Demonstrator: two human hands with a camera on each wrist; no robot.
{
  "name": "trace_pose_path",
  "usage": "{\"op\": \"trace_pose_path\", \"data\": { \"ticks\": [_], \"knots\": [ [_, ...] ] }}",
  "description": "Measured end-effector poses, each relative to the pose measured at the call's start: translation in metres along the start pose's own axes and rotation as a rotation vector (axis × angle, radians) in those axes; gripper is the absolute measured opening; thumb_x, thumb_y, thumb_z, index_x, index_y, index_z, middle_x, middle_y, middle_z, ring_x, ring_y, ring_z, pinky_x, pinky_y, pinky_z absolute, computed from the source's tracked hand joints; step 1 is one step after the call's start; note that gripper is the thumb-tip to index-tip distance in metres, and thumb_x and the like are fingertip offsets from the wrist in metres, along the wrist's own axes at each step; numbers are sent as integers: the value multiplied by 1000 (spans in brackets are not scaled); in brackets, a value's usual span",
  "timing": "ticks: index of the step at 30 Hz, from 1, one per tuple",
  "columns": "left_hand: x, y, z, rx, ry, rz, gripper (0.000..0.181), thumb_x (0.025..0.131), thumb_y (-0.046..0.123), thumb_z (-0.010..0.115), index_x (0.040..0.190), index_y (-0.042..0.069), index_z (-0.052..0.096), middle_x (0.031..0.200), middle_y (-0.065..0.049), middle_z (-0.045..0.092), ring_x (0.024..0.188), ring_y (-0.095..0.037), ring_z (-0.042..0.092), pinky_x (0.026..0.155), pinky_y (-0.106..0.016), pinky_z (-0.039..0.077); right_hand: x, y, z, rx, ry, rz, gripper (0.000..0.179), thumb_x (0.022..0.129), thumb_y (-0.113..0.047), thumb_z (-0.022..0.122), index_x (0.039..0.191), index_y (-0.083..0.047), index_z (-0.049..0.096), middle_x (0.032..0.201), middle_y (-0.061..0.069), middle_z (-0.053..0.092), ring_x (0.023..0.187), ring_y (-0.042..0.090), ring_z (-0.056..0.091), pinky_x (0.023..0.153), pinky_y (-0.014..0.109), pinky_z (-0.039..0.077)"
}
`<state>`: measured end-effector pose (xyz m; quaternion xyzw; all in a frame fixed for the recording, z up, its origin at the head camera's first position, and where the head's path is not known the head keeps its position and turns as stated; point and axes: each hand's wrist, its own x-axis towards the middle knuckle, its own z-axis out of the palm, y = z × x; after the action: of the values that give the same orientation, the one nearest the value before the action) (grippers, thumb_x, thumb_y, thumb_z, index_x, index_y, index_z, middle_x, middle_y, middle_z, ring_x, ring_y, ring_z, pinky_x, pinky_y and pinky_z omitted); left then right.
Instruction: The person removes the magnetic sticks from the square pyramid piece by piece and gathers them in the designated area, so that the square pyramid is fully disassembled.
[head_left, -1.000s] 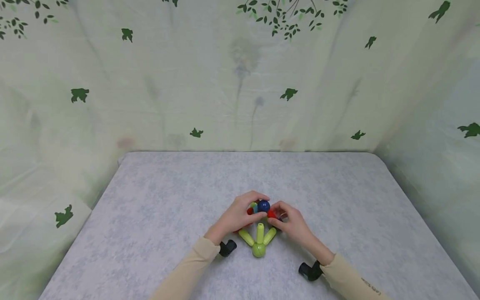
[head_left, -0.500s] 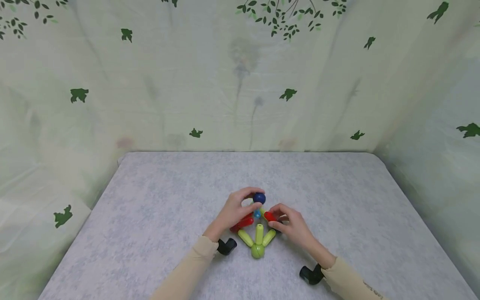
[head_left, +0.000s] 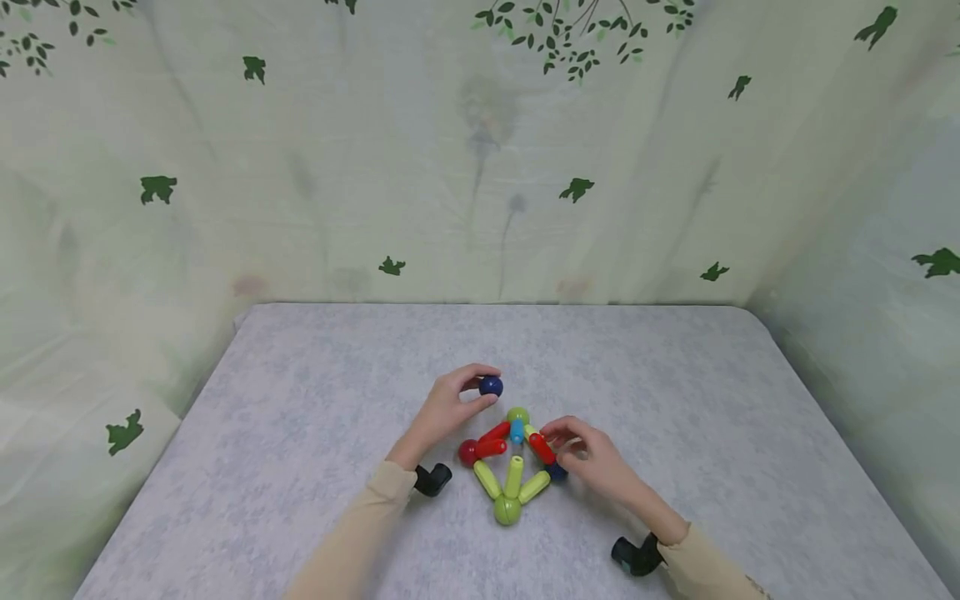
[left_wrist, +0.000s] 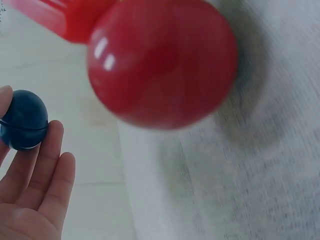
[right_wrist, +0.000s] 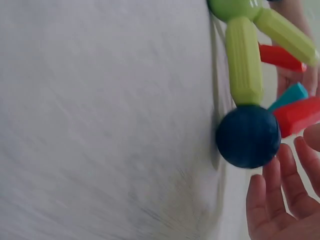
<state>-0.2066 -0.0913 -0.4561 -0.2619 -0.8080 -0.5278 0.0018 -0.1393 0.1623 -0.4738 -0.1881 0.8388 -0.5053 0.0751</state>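
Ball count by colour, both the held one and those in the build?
Blue: 2, the held blue ball in the left hand and the joined blue ball
Green: 2, the near green ball and the far green ball
Red: 1, the red ball
Total: 5 balls visible

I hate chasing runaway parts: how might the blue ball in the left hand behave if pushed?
The blue ball would probably roll, being round. Its smooth surface may feel slippery. The left hand holds it by fingertips, so it's probably light.
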Motion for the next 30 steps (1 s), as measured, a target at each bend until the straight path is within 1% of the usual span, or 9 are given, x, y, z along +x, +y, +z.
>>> {"op": "trace_pose_path", "data": {
  "ticks": [3,5,6,11,14,18,22,24,30],
  "knots": [
    [1,-4,-3,15,26,-32,35,86,5,70,120,4,61,117,-10,62,103,-25,60,93,-47,46,8,3,-7,80,-13,-12,30,89,6,53,119,1,56,115,16,60,100,30,58,84,34,49],
    [2,-8,-6,33,38,-46,36,86,4,70,120,3,61,118,-11,61,103,-25,60,93,-43,46,16,4,-9,102,-32,-8,30,92,4,54,122,3,55,119,19,58,102,31,57,86,34,48],
    [3,-10,-7,42,44,-52,36,86,4,70,121,2,61,118,-11,60,103,-25,60,93,-42,47,20,2,-10,113,-45,-7,30,93,3,54,123,4,54,121,20,57,104,33,57,88,36,48],
    [9,-21,-14,78,59,-75,35,86,3,70,120,1,61,117,-12,59,102,-25,59,92,-38,48,34,-19,-12,120,-112,20,33,93,6,51,126,9,51,126,25,53,110,41,53,93,51,43],
    [14,-26,-18,94,60,-99,34,86,4,70,119,2,62,117,-12,61,103,-25,59,92,-37,48,43,-13,-8,103,-139,26,34,94,4,51,128,5,52,128,20,54,112,37,53,94,52,43],
    [23,-31,-19,110,46,-127,33,87,5,69,119,2,62,117,-12,62,103,-25,59,90,-36,49,53,9,-1,61,-158,7,36,94,1,52,129,-3,56,129,11,56,113,30,54,95,49,44],
    [33,-37,-18,119,24,-161,34,88,7,69,120,3,62,116,-10,63,100,-23,60,87,-36,50,54,13,-1,25,-154,-11,34,93,2,54,126,-4,59,126,10,58,112,30,55,95,49,44],
    [38,-39,-18,120,13,-190,33,88,8,69,121,5,62,115,-10,63,98,-23,60,86,-36,51,53,14,-1,26,-147,-6,32,92,2,56,123,-4,60,124,10,58,111,30,55,94,48,44],
    [53,-47,-16,102,14,-265,33,89,10,68,122,11,62,119,-10,60,101,-26,60,84,-37,51,44,9,-4,15,-113,9,26,90,3,58,116,0,60,116,13,60,105,31,57,89,44,47]
  ]
}}
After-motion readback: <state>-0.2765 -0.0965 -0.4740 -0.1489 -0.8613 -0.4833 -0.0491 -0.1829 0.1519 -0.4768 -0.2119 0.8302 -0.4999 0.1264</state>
